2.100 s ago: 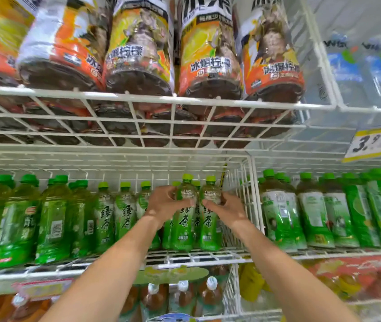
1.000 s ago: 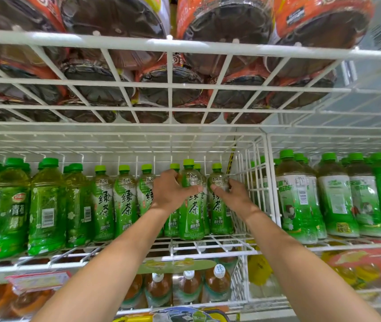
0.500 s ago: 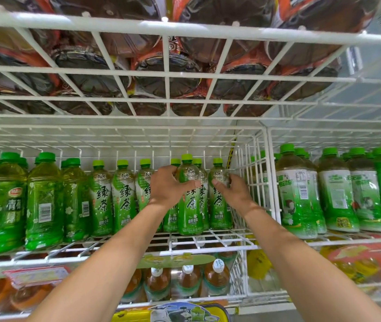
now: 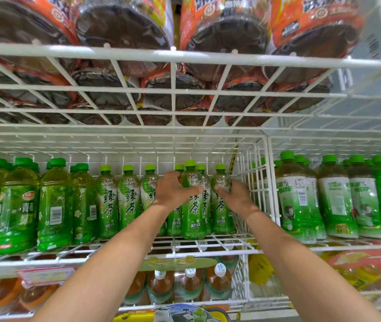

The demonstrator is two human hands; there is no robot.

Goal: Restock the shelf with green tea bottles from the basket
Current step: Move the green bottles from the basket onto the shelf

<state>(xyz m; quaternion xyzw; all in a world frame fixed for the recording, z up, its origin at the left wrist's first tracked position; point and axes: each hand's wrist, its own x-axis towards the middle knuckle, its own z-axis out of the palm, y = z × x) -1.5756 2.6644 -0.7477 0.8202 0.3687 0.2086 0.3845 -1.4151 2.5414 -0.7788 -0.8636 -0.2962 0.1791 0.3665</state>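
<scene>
- The left hand (image 4: 173, 191), centre of the frame, grips the shoulder of the front bottle (image 4: 193, 205). Its thumb lies across the label and its fingers curl round the far side.
- The right hand (image 4: 236, 198) holds the right bottle (image 4: 221, 201) just below the cap, thumb in front. The fingers wrap round the side nearest the divider (image 4: 254, 182) and are partly hidden.
- Both green tea bottles stand upright on the shelf (image 4: 208, 251), touching each other. The front bottle stands proud of the row, with more caps close behind it.
- The basket cannot be made out. Only a yellow edge shows at the bottom of the frame.
- Judged step: seating these two bottles into the row.
- Risk: both grips are high on the bottles, so a push there would likely tip them rather than slide them. A base could also catch on a shelf wire.
- Risk: the row behind looks full. Forcing the front bottle back could knock a neighbour over or squeeze one out sideways.
- Risk: the right bottle sits just beside the divider. The knuckles may jam against the wire, and the hand could drag the bottle forward as it comes away.
- Risk: the front bottle is near the shelf lip. Letting go before it stands flat could send it down toward the brown bottles (image 4: 217, 282) below.
</scene>
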